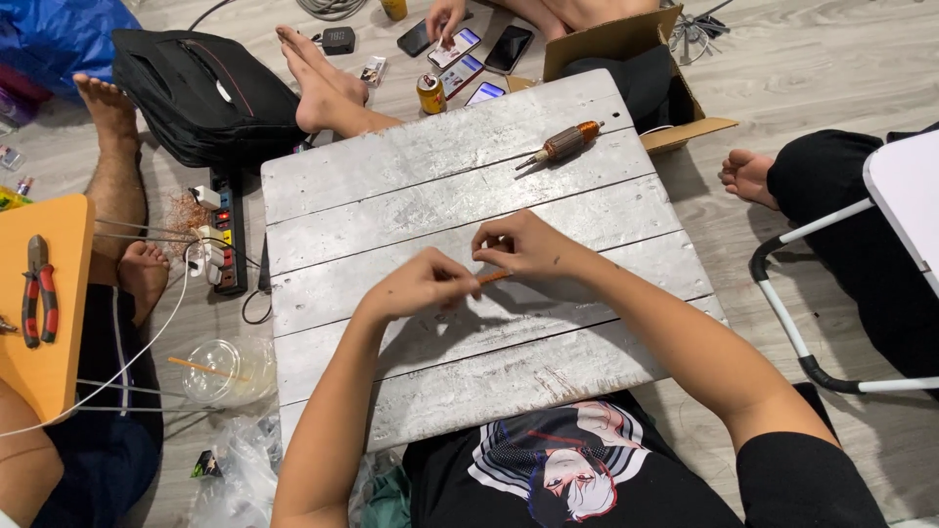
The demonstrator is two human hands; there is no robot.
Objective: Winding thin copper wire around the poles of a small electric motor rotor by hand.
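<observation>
- Over the middle of the grey board (391, 176), both hands meet on a thin orange-brown rod (495, 277), held just above the planks.
- Left hand (419, 286): fingers curled together, tips pinched on the rod's near-left end; that end is buried under the fingers, so how far it runs inside the grip I cannot tell.
- Right hand (523, 244): fingers bunched and closed over the rod's upper-right end, thumb side turned toward the left hand.
- Only a short stretch of rod shows between the two hands. Its long axis runs low-left to high-right, a shallow slant across the plank seams.
- The hands sit nearly touching, the left slightly nearer the body, the right a little further out and higher in the head view.
- Well apart from them, toward the far edge of the board, lies a motor armature (565, 145) with copper windings, its shaft pointing down-left, roughly the same slant as the rod. The right hand is the nearer one to it.
- Off the board to the left: a plastic cup (227, 372), a power strip (227, 235), and red-handled pliers (39, 293) on an orange tabletop (59, 372).
- Other people's bare feet and phones (468, 57) ring the far side.
</observation>
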